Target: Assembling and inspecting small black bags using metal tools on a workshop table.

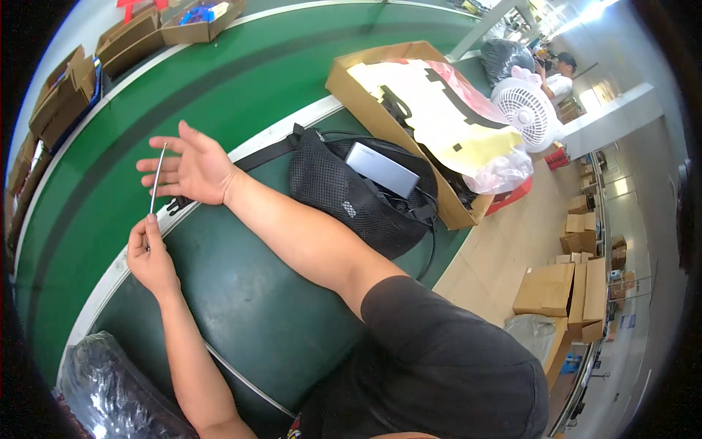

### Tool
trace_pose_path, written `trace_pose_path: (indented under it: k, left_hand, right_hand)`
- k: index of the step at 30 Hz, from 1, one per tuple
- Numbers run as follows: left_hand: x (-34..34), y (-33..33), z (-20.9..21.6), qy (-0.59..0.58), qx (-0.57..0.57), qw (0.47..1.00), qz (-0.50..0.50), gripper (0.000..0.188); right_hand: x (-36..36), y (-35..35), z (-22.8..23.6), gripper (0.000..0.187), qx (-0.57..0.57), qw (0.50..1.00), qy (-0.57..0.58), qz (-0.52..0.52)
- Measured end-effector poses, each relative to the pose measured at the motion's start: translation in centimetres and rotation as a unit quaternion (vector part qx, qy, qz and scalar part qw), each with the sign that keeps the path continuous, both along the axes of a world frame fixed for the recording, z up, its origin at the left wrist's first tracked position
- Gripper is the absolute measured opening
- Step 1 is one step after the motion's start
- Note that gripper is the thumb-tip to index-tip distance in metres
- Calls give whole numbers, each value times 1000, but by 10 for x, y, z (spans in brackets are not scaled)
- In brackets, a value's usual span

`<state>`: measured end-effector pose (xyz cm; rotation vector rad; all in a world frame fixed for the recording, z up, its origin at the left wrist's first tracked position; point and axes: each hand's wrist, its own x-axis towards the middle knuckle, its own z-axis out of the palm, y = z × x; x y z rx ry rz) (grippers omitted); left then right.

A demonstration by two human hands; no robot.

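My left hand (151,256) is closed around the lower end of a slim, pointed metal tool (156,183), whose exact kind I cannot make out. The tool points up and away from me, its tip crossing in front of the fingers of my right hand (196,167). That right hand is open, palm showing and fingers spread; whether the tip touches it is unclear. Close by the right wrist lies a black strap buckle (178,205) at the bench edge. A black mesh waist bag (340,183) rests beyond my right forearm, with a silver-grey rectangular device (382,170) on it.
A green conveyor belt (241,80) curves past the bench (241,271). Cardboard boxes (62,99) line its far side. To the right stand a carton (380,113) with yellow sheets and plastic, and a white fan (523,110). A dark plastic bag (113,388) sits lower left. Another person (561,80) is farther back.
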<state>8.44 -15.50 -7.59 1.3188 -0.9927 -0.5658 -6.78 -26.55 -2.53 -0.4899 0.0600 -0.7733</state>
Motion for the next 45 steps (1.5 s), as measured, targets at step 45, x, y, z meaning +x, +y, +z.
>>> trace_pose_path:
  k: [45]
  left_hand:
    - [-50, 22, 30, -306, -95, 926, -199, 17]
  right_hand:
    - [-76, 106, -24, 19, -175, 933, 243, -199]
